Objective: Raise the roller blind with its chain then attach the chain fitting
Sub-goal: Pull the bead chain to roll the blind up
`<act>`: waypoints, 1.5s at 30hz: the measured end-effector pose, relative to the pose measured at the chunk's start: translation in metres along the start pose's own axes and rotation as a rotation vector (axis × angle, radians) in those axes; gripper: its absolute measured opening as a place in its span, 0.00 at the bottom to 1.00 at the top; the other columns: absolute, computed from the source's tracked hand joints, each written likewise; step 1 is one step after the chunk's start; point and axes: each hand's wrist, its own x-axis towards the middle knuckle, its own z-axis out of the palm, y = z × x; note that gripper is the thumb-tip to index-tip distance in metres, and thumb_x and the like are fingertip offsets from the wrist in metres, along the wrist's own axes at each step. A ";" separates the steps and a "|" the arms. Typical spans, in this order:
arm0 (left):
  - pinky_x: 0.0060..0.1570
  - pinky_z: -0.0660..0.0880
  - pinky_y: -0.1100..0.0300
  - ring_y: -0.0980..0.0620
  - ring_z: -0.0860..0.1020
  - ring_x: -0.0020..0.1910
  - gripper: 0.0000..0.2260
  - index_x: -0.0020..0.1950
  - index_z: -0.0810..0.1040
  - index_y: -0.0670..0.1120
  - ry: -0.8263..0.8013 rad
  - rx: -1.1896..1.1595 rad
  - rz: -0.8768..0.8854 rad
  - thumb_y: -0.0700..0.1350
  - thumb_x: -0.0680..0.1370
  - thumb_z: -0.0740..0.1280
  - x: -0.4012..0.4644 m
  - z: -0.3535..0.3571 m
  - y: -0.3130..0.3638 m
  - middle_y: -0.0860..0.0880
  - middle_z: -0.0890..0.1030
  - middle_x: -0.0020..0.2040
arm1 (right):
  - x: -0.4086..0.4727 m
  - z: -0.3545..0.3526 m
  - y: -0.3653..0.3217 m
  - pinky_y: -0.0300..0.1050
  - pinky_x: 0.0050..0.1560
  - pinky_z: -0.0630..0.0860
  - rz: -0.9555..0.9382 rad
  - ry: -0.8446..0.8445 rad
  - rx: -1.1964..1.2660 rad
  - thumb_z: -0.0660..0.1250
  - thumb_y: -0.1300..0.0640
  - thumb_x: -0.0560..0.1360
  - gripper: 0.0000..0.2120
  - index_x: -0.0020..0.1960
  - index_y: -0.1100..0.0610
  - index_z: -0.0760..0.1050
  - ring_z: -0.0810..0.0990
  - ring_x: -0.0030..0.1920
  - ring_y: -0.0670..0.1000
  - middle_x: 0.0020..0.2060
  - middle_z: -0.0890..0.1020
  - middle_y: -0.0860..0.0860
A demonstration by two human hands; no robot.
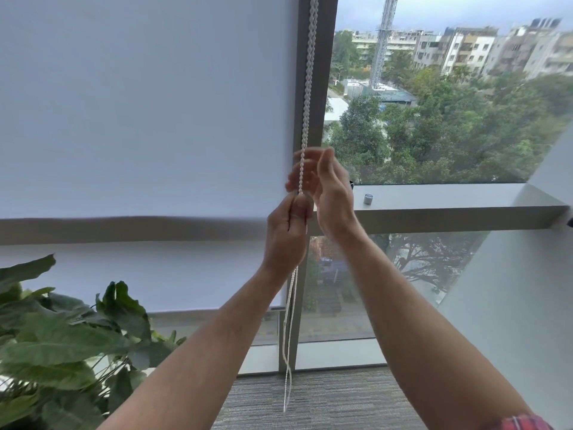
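Head cam: the left hand (pixel 286 234) was pinching the twisted bead chain (pixel 307 88) just right of the lowered white roller blind (pixel 139 119). The right hand (pixel 328 187) sat just above it, fingers loosely spread around the chain. A small metal fitting (pixel 368 199) sat on the sill (pixel 449 200), right of the hands.

An office on an upper floor is suggested. A tall glazed wall (pixel 449 103) with slim grey frames is seen, and treetops and apartment blocks (pixel 483 51) are looked down on through it. Left of the glazing, a plain white roller blind (pixel 139 119) is hung. Below the glazing, grey ribbed carpet (pixel 325 398), of the commercial kind, is laid. A large leafy potted plant (pixel 62 336) is placed at the carpet's left.
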 end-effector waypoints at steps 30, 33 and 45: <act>0.43 0.77 0.56 0.48 0.80 0.41 0.20 0.50 0.83 0.47 -0.165 -0.144 -0.124 0.58 0.81 0.56 0.030 -0.031 0.020 0.47 0.82 0.40 | -0.060 0.022 0.062 0.37 0.21 0.57 0.076 0.058 0.047 0.57 0.53 0.82 0.19 0.34 0.47 0.75 0.61 0.21 0.43 0.23 0.67 0.43; 0.39 0.74 0.54 0.44 0.78 0.37 0.20 0.55 0.79 0.40 -0.210 -0.209 -0.056 0.51 0.83 0.53 0.040 -0.021 0.039 0.43 0.80 0.39 | -0.069 0.021 0.070 0.35 0.21 0.57 0.142 0.056 0.088 0.57 0.51 0.82 0.19 0.32 0.50 0.68 0.59 0.21 0.43 0.22 0.65 0.45; 0.20 0.57 0.64 0.58 0.60 0.22 0.19 0.32 0.69 0.53 -0.093 -0.186 -0.133 0.52 0.83 0.57 0.014 0.004 0.011 0.57 0.64 0.24 | -0.095 -0.003 0.110 0.36 0.22 0.59 0.255 0.032 -0.075 0.57 0.56 0.80 0.15 0.35 0.57 0.67 0.61 0.22 0.42 0.22 0.67 0.42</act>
